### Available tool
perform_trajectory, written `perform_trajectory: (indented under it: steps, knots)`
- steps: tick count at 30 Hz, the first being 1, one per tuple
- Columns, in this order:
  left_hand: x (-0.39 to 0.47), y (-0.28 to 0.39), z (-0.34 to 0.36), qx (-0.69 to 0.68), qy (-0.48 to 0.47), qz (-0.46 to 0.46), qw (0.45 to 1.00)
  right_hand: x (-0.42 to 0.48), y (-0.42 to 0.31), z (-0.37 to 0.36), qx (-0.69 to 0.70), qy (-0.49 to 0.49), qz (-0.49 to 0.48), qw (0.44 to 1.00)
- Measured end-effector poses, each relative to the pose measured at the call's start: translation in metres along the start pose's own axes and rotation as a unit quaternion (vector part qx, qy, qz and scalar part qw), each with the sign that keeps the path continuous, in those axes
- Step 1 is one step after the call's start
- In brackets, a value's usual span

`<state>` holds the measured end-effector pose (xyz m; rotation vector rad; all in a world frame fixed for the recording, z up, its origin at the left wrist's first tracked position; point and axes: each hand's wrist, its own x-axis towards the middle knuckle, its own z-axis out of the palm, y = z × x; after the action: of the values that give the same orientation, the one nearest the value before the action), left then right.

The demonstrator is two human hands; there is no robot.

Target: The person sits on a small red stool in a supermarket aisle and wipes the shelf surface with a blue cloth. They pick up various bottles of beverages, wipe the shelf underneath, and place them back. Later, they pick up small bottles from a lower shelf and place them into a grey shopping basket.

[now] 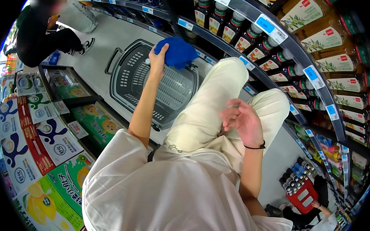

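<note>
My left hand (pixel 158 60) grips a bunched blue cloth (pixel 177 52) above one end of a dark grey plastic shopping basket (pixel 132 81). The basket stands on the floor in front of my bent legs, with its slotted inside showing and no goods seen in it. My right hand (pixel 242 120), with a black band at the wrist, hangs in the air over my lap, its fingers loosely curled and nothing in them. Ahead and to the right, dark bottles (pixel 250 35) with white and green caps stand in a row on a shelf, close beyond my knees.
Price-tagged shelf edges (pixel 271 29) curve along the right, with amber bottles (pixel 330 41) above. Stacked drink cartons (pixel 59 140) line the left. One person (pixel 44 39) is at the upper left; another (pixel 323 226) is at the lower right, beside a red crate (pixel 303 195) and bottles.
</note>
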<state>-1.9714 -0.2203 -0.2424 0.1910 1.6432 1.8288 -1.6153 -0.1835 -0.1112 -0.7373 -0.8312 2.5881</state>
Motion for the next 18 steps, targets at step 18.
perform_trajectory:
  steps: [18]
  knots:
    - [-0.004, -0.192, -0.076, 0.238, -0.225, -0.236, 0.915, 0.034, 0.052, 0.240, -0.178, -0.440, -0.289, 0.831]
